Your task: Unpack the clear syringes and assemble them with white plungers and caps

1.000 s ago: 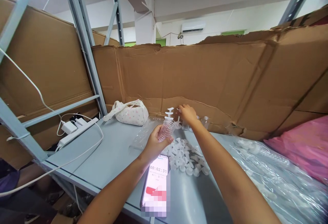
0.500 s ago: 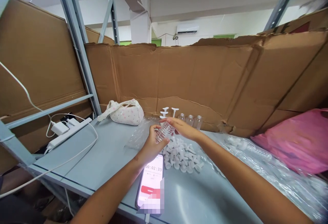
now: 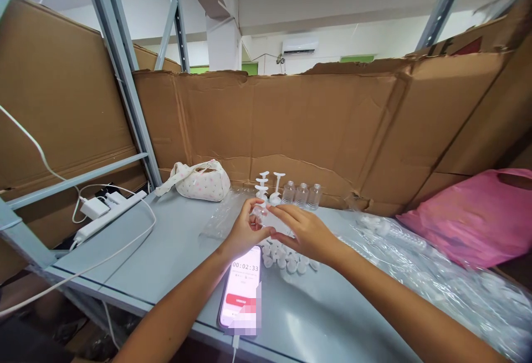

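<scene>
As left hand (image 3: pixel 244 231) and right hand (image 3: pixel 308 234) grip it with curled fingers, bottle (image 3: pixel 269 220) lies near level, long axis 9-to-3; neck direction unclear. Caps (image 3: pixel 286 260) at its 6 o'clock.

Phone (image 3: pixel 240 288), floral pouch (image 3: pixel 202 181), power strip (image 3: pixel 108 214), pink bag (image 3: pixel 474 216) right.

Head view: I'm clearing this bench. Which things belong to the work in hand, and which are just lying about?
In hand: clear bottle in the left hand, right hand on it; white caps; three small bottles; pumps.
Lying about: phone; purse; power strip; pink bag.
</scene>
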A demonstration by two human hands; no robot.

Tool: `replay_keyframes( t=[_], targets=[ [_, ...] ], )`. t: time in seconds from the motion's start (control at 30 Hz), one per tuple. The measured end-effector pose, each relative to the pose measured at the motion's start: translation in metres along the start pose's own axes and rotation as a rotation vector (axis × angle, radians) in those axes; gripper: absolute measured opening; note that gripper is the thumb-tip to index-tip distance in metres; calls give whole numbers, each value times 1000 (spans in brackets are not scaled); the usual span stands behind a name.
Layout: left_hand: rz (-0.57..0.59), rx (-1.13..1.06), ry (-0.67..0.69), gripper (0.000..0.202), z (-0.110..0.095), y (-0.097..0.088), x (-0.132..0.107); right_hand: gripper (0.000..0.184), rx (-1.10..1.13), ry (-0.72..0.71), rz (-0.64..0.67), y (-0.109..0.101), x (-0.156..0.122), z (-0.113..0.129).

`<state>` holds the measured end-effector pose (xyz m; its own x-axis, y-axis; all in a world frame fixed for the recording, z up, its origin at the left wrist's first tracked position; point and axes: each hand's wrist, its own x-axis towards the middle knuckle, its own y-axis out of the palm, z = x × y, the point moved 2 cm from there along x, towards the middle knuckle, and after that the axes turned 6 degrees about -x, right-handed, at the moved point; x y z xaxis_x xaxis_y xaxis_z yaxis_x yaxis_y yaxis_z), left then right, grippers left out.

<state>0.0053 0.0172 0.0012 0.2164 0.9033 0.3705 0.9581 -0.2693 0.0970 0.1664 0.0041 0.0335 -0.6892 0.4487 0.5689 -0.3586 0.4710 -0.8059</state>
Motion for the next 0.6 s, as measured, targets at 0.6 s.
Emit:
replay_keyframes(
  t=[0.6],
  targets=[
    [-39,300,102,22,6,-3,4,56,-136,1284,115,32,-49,-183]
  ],
)
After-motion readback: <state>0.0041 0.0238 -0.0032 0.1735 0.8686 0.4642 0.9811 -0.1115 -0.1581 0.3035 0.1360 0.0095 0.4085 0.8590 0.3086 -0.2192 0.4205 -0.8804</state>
